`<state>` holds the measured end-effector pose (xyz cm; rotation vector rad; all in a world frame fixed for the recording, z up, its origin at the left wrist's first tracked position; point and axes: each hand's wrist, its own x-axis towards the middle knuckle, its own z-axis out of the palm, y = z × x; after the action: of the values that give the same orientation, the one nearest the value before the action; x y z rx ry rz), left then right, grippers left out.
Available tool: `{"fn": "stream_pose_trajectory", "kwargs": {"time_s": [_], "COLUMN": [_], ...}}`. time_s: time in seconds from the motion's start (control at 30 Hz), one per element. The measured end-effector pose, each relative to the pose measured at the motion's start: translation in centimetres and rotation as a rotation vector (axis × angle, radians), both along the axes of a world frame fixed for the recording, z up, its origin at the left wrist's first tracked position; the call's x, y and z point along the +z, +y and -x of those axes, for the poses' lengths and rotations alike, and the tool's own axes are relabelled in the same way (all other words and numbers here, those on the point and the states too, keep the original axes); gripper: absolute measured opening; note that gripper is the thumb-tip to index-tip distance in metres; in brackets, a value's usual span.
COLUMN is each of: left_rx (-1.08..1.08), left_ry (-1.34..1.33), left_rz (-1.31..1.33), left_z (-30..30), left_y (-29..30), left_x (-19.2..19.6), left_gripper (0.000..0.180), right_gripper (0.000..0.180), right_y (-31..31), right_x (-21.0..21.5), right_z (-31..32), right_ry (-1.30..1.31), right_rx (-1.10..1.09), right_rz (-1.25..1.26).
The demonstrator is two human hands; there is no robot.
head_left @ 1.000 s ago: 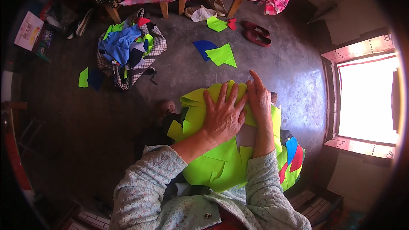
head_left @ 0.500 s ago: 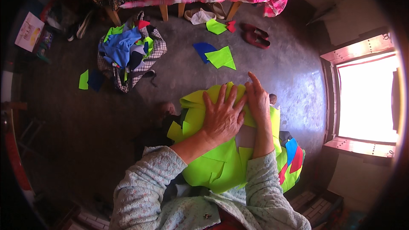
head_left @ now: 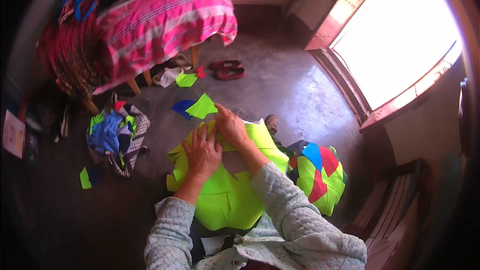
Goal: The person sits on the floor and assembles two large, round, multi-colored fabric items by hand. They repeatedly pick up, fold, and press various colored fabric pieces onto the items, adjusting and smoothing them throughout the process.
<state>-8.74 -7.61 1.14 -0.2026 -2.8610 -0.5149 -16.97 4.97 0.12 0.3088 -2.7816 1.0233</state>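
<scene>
A pile of bright yellow-green cloth pieces (head_left: pixel 225 195) lies across my lap, overlapping one another. A greyish patch (head_left: pixel 234 162) shows between the pieces near its middle. My left hand (head_left: pixel 204 152) lies on the far part of the pile with its fingers spread flat. Just right of it, my right hand (head_left: pixel 231 126) rests at the pile's far edge, index finger stretched out and the other fingers partly bent. The undersides of its fingers are hidden. To the right stands a rounded bundle (head_left: pixel 331 190) of yellow-green cloth with blue and red pieces on it.
A checked bag (head_left: pixel 139 137) full of cloth scraps stands on the floor at left. A yellow-green scrap (head_left: pixel 202 106) and a blue scrap (head_left: pixel 182 107) lie ahead, with dark red shoes (head_left: pixel 228 70) beyond. A bed with a pink cover (head_left: pixel 165 20) stands far left; a bright doorway (head_left: pixel 400 35) is at right.
The view has swung to the right, so the bed and bag appear farther left and the bundle shows more fully. Both hands remain on the cloth; the right index points more leftward in view.
</scene>
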Motion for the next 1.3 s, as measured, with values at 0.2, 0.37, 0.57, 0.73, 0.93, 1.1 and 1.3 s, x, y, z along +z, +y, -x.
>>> {"fn": "stream_pose_trajectory", "kwargs": {"time_s": [0.2,0.37,0.57,0.73,0.93,1.1,1.3], "left_rx": [-0.022,-0.027,-0.015,-0.032,0.028,0.07,0.09], "left_ry": [0.065,0.069,0.023,0.043,0.043,-0.146,-0.239], "left_rz": [0.042,0.017,0.031,0.024,-0.033,-0.054,-0.051], "left_z": [0.2,0.1,0.0,0.6,1.1,0.5,-1.4], "left_y": [0.0,-0.1,-0.3,-0.3,-1.5,-2.3,-6.4], "left_x": [-0.7,-1.0,-0.7,-1.2,-3.0,-1.9,-2.8], "left_gripper": [0.046,0.045,0.043,0.044,0.054,0.067,0.074], "right_gripper": [0.061,0.066,0.065,0.063,0.061,0.061,0.06], "right_y": [4.4,10.1,10.7,7.8,7.8,8.4,7.7], "right_x": [1.1,1.1,1.1,0.1,1.0,1.2,0.6], "right_z": [-3.0,-8.1,-13.1,-16.4,-16.6,-16.6,-16.5], "right_ry": [-0.062,-0.204,-0.132,-0.005,0.013,0.038,0.06], "right_rx": [0.036,-0.059,-0.242,-0.191,-0.184,-0.209,-0.195], "right_rz": [-0.404,-0.269,-0.392,-0.402,-0.323,-0.318,-0.258]}}
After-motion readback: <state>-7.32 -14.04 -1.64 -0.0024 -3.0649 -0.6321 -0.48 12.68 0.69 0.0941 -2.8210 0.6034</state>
